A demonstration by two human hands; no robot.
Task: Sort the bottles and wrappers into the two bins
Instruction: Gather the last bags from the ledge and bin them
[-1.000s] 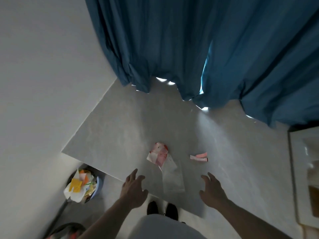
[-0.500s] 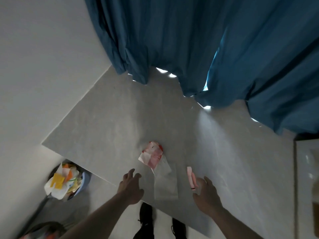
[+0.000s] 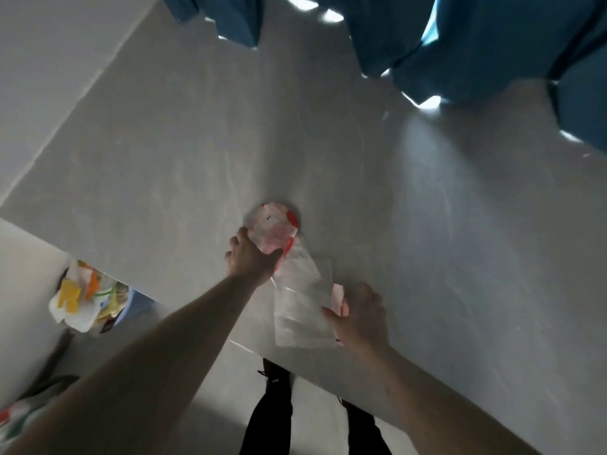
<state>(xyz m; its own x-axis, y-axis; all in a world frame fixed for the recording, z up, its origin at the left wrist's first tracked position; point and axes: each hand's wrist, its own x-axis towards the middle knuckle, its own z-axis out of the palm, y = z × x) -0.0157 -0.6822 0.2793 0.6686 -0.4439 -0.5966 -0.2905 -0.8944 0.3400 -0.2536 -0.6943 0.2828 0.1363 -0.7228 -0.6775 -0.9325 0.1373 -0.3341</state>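
A crumpled red-and-white wrapper [image 3: 274, 226] lies on the grey table [image 3: 164, 159]. My left hand [image 3: 251, 257] grips its near left edge. A clear plastic bag [image 3: 300, 307] lies flat just below it, near the table's front edge. My right hand [image 3: 359, 318] holds a small pink wrapper [image 3: 338, 298] against the bag's right edge, thumb on the bag. A bin [image 3: 98, 300] full of coloured wrappers stands on the floor at the lower left. A second bin [image 3: 19, 412] shows partly at the bottom left corner.
Blue curtains [image 3: 476, 44] hang along the table's far side. A white wall [image 3: 39, 60] runs on the left. My shoes and dark trousers [image 3: 276, 405] stand on the floor below the table's front edge.
My left hand reached forward and took hold of the red-and-white wrapper. My right hand picked up the small pink wrapper and brought it to the clear bag's edge. The view tilted down.
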